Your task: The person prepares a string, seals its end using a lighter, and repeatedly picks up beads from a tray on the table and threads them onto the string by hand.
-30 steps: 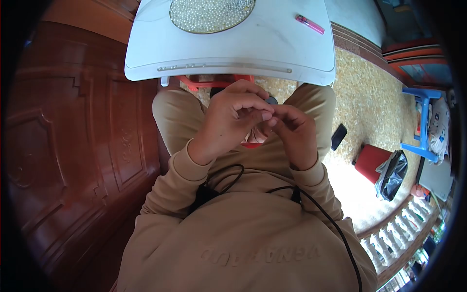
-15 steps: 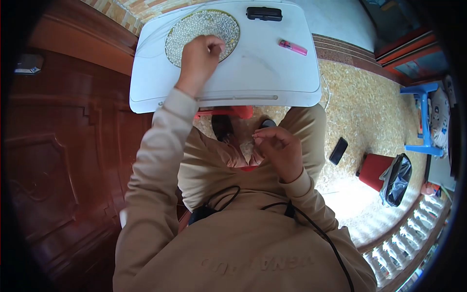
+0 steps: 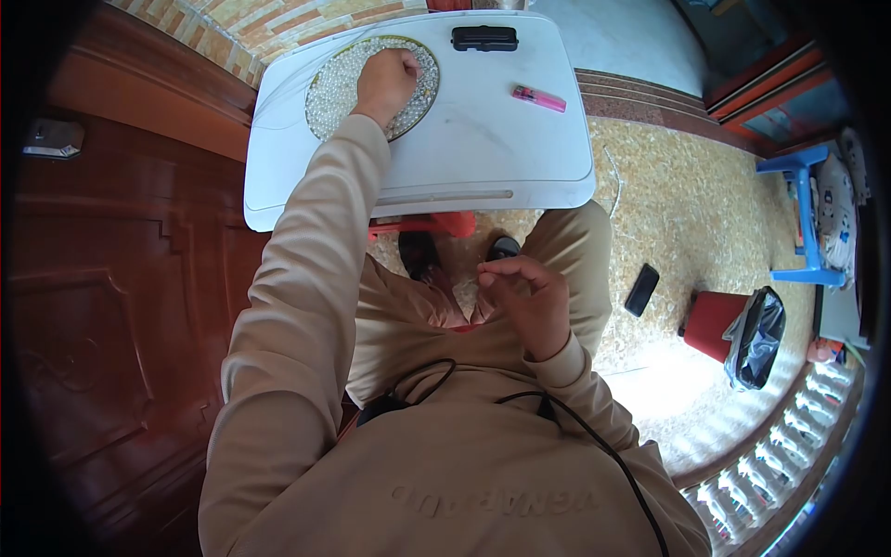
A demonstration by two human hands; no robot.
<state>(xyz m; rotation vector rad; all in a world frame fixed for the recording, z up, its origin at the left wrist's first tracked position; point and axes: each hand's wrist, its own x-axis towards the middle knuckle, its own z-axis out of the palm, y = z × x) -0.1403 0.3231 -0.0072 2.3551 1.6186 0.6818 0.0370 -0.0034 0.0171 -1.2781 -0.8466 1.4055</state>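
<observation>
A round dish (image 3: 432, 104) filled with small white pearl-like beads (image 3: 336, 91) lies on the white folding table (image 3: 492, 148). Over its right half is my left hand (image 3: 386, 85), closed, its fingers curled down toward the beads; the fingertips are hidden. My right hand (image 3: 538, 302) is held above my lap, thumb and index finger pinched together. Whatever sits in that pinch is too small to make out. Thin clear strands (image 3: 278, 97) trail across the table's left side, beside the dish.
On the table lie a black case (image 3: 484, 38) and a pink lighter (image 3: 539, 98). A phone (image 3: 642, 290) is on the floor, near a red bin (image 3: 716, 325) with a black bag. Further right stands a blue stool (image 3: 806, 218). A wooden door (image 3: 121, 278) borders the left.
My left hand has shifted within the dish area, its fingers now turned further down onto the beads. My right hand stays over my lap, still pinched. The camera view has tilted slightly.
</observation>
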